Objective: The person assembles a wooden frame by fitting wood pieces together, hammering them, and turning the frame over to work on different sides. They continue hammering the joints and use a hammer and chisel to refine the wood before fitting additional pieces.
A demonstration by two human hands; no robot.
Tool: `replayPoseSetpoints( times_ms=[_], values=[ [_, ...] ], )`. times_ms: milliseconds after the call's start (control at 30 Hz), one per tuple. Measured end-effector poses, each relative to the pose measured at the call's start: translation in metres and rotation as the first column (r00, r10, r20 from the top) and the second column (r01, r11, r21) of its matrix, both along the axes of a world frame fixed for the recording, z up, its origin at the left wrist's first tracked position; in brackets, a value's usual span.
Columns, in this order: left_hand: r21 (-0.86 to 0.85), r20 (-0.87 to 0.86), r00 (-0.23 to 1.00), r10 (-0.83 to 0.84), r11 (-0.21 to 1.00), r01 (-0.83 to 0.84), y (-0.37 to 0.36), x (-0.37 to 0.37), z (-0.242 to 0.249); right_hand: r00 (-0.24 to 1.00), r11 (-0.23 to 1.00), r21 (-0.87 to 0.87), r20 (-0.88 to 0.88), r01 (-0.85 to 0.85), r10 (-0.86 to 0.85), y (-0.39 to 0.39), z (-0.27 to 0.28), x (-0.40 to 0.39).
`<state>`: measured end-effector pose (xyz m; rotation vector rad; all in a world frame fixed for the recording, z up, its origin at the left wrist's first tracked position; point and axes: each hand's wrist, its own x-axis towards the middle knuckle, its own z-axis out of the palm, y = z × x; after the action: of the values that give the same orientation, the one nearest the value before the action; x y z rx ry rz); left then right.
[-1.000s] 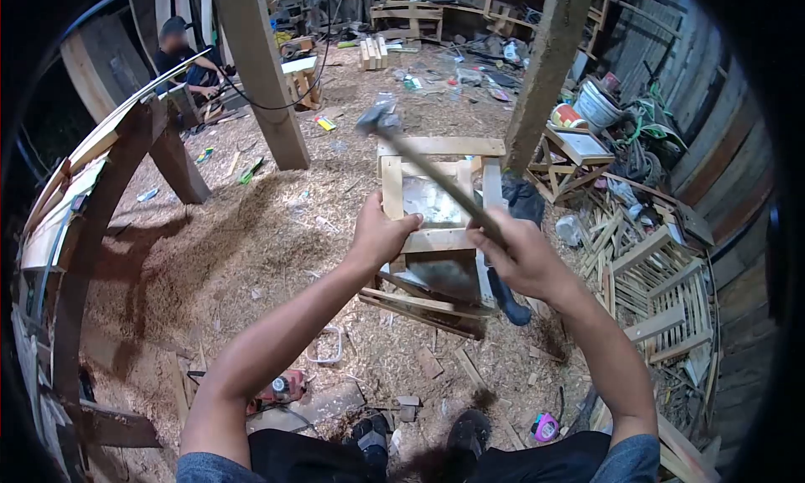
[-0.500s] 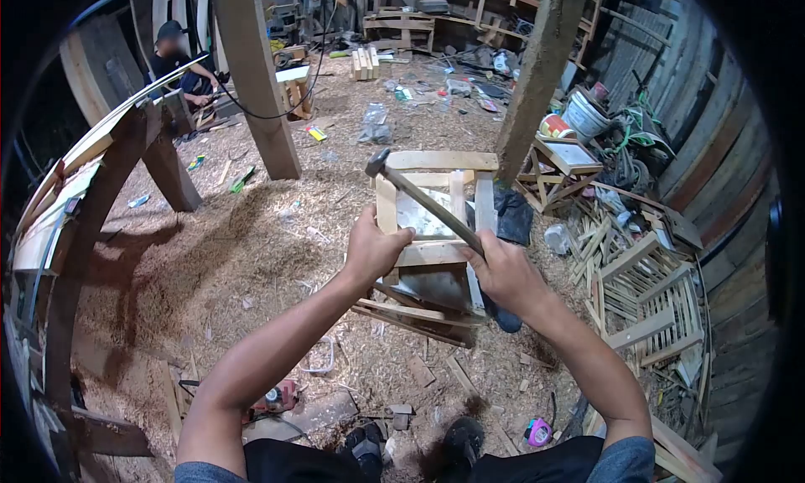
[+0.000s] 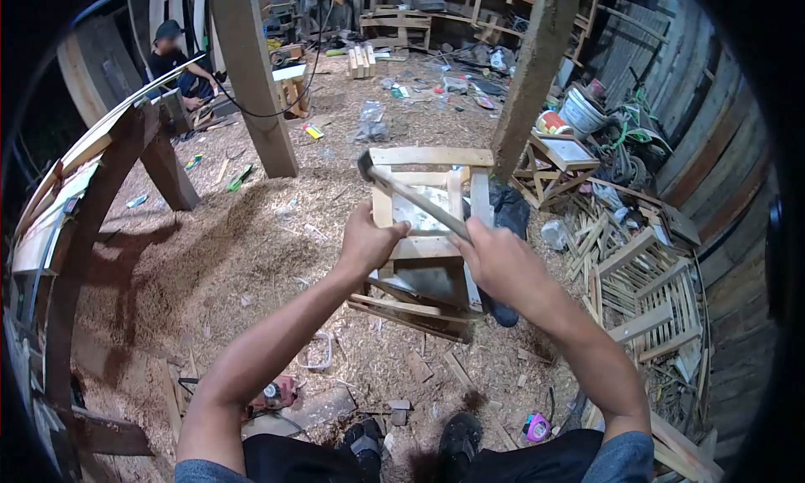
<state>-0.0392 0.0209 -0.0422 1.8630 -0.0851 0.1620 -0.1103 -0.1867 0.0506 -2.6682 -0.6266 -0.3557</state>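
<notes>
My right hand (image 3: 506, 263) is closed around the handle of a hammer (image 3: 426, 208). The hammer slants up and left, its dark head over the upper left corner of a small wooden frame (image 3: 432, 157). On the frame's left side, my left hand (image 3: 369, 243) grips the wood where a crosspiece meets it, thumb on top and fingers hidden beneath. The frame, made of pale slats, rests on a low wooden stand (image 3: 428, 280) with a whitish, stained top showing through the gaps.
Wood shavings cover the floor. A pink tape measure (image 3: 536, 427) lies by my right foot, a red power tool (image 3: 277, 394) at lower left. Two posts (image 3: 537, 80) stand beyond the frame. Slatted wooden pieces (image 3: 650, 298) pile up at right. A person (image 3: 178, 68) sits at far left.
The hammer head has dropped a little and shifted left, toward the frame's upper left corner. My right hand has risen and moved slightly left; my left hand keeps its grip.
</notes>
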Motion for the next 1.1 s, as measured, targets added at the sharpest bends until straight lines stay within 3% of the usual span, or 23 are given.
replayPoseSetpoints(
  times_ms=[67, 133, 233, 300, 333, 400, 433, 533, 633, 767, 867, 900, 967, 1100],
  values=[
    [-0.158, 0.0, 0.999, -0.04, 0.987, 0.04, 0.0, 0.005, 0.001, 0.998, 1.0, -0.014, -0.068, 0.012, -0.013, 0.0, 0.002, 0.0],
    [-0.161, -0.014, 1.0, -0.024, 0.987, 0.022, 0.0, 0.005, -0.002, 1.0, 0.971, 0.239, 0.022, -0.021, 0.016, 0.004, 0.009, -0.005],
    [-0.152, 0.058, 0.995, -0.084, 0.984, 0.092, 0.003, 0.011, -0.002, 0.995, 0.965, 0.257, 0.088, -0.059, 0.037, 0.002, 0.013, -0.004],
    [-0.234, -0.178, 0.967, -0.181, 0.963, 0.137, 0.013, 0.019, 0.004, 0.997, 0.969, 0.243, 0.074, -0.046, 0.029, 0.001, 0.004, -0.001],
    [-0.231, -0.184, 0.966, -0.182, 0.963, 0.137, 0.014, 0.019, 0.006, 0.997, 0.968, 0.246, 0.069, -0.044, 0.027, 0.0, -0.003, -0.001],
    [-0.49, -0.187, 0.945, -0.269, 0.859, 0.148, 0.016, 0.021, 0.007, 0.996, 0.95, 0.314, -0.085, -0.012, 0.04, -0.005, -0.014, -0.001],
    [-0.516, -0.207, 0.941, -0.266, 0.847, 0.125, 0.015, 0.024, 0.005, 0.991, 0.942, 0.333, -0.136, 0.031, 0.015, -0.005, -0.018, -0.004],
    [-0.593, -0.211, 0.944, -0.252, 0.801, 0.081, 0.012, 0.023, 0.002, 0.997, 0.911, 0.411, -0.041, -0.039, 0.061, -0.014, -0.045, -0.012],
    [-0.619, -0.169, 0.958, -0.234, 0.781, 0.081, 0.009, 0.021, -0.003, 0.992, 0.946, 0.323, -0.109, -0.026, 0.064, -0.02, -0.059, -0.028],
    [-0.674, -0.166, 0.966, -0.198, 0.738, 0.036, 0.004, 0.013, -0.003, 0.97, 0.935, 0.349, -0.201, -0.06, 0.138, -0.026, -0.054, -0.052],
    [-0.671, -0.197, 0.975, -0.101, 0.739, -0.059, -0.001, 0.0, 0.011, 0.986, 0.956, 0.28, -0.115, -0.088, 0.124, -0.023, -0.055, -0.06],
    [-0.662, -0.154, 0.976, -0.156, 0.749, 0.015, 0.003, 0.003, 0.005, 0.986, 0.955, 0.282, -0.116, -0.086, 0.123, -0.023, -0.056, -0.06],
    [-0.692, -0.128, 0.964, -0.235, 0.717, 0.083, 0.007, 0.009, -0.007, 0.942, 0.995, 0.104, -0.333, -0.008, 0.042, -0.022, -0.062, -0.059],
    [-0.724, -0.172, 0.952, -0.254, 0.687, 0.053, 0.012, 0.01, -0.01, 0.971, 0.979, 0.202, -0.224, -0.034, 0.08, -0.021, -0.07, -0.064]
  ],
)
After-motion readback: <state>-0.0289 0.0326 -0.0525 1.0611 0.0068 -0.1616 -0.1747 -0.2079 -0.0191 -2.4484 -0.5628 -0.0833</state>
